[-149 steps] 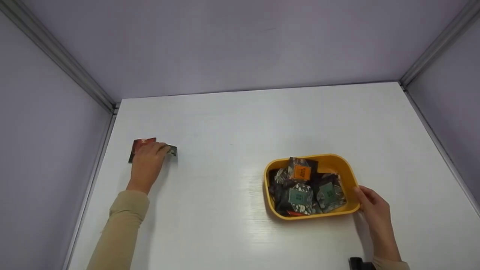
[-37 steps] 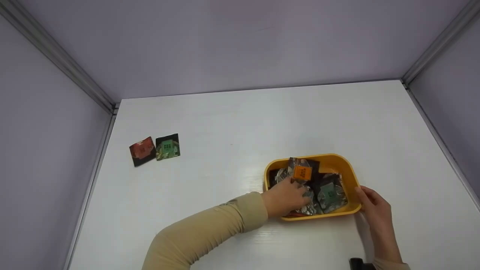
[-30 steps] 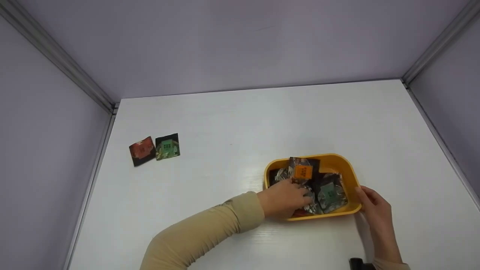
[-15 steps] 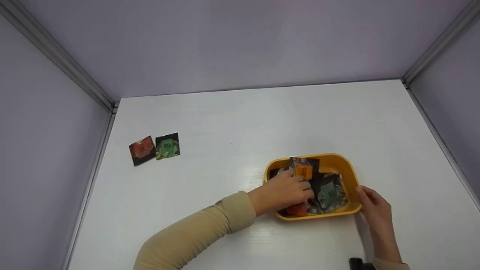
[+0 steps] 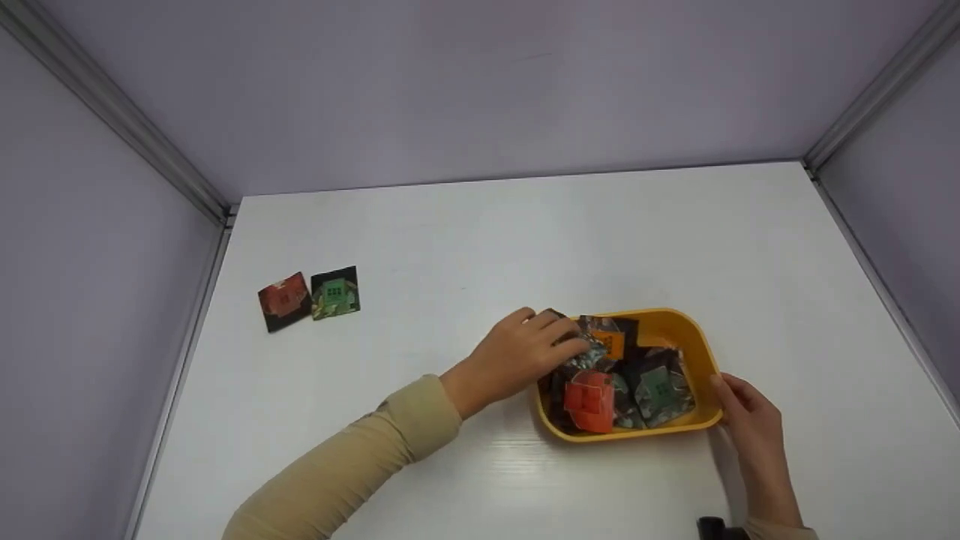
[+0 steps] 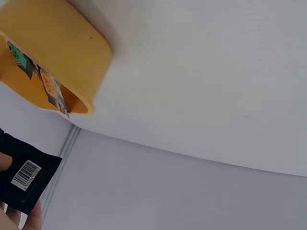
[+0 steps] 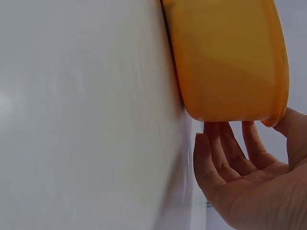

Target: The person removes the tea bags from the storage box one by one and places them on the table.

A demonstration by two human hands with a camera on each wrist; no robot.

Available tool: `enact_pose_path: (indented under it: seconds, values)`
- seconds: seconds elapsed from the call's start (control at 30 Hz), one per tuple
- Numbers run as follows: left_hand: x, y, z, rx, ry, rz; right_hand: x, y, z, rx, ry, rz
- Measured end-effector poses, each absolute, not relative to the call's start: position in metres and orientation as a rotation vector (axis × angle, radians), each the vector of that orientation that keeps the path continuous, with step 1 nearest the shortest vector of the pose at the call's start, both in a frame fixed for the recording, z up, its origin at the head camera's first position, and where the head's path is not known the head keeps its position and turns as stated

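Note:
My left hand (image 5: pixel 517 356) pinches a dark square sachet (image 6: pixel 43 167) above the left end of a yellow bin (image 5: pixel 697 352). The left wrist view shows the back of this sachet, with a white barcode. On the right, my right hand (image 5: pixel 750 412) holds the bin's end, thumb at the rim and fingers against the outer wall. Inside the bin lie several more sachets, among them one with a red front (image 5: pixel 590 401), one with an orange label (image 5: pixel 611 345) and one with a green label (image 5: pixel 660 390).
At the table's left, a red sachet (image 5: pixel 285 301) and a green-labelled sachet (image 5: pixel 335 292) lie flat, side by side. The white table (image 5: pixel 450 247) meets pale walls at the back and sides. A black object (image 5: pixel 711 527) shows beside the right wrist.
The left hand set the green-labelled sachet beside the red one, then reached into the bin. It has now lifted a sachet up and leftward, uncovering the red one. The right hand stays put.

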State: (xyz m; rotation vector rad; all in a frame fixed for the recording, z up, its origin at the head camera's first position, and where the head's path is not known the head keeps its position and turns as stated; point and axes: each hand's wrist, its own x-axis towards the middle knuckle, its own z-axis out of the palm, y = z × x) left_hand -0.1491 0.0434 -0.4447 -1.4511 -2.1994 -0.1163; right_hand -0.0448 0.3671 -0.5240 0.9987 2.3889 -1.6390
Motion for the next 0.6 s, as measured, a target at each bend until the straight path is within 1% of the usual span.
enact_pose_path:
  seconds: [0.2,0.6]
  values:
    - [-0.164,0.007,-0.450,-1.317,-2.247,-0.194,-0.045,0.367,-0.523,0.996,2.386,-1.640]
    - [-0.198,-0.066,-0.475,-1.023,-2.453,-0.281,-0.045,0.368,-0.524,1.015,2.372,-1.627]
